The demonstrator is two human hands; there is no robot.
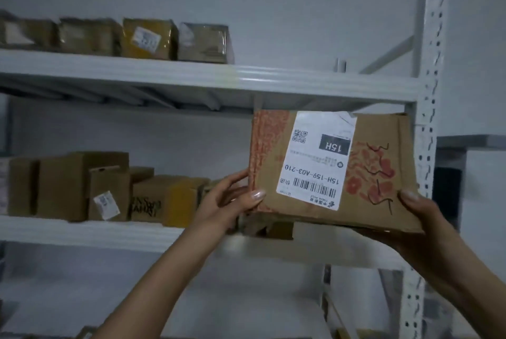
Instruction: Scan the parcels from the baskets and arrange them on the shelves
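Observation:
A brown cardboard parcel [383, 174] with orange print and a white shipping label reading 15H is held up at the right end of the middle shelf [82, 232]. My left hand [227, 201] grips its lower left corner, thumb on the front face. At the lower right corner, my right hand [421, 215] holds the parcel from below, its thumb on the front. The parcel's top edge sits just under the upper shelf [301, 84]. Its underside is hidden.
Several cardboard boxes [82, 185] stand along the left of the middle shelf, and more wrapped parcels [147, 38] line the upper shelf's left part. A perforated white upright [430, 92] bounds the rack on the right. A lower shelf shows a box corner [85, 333].

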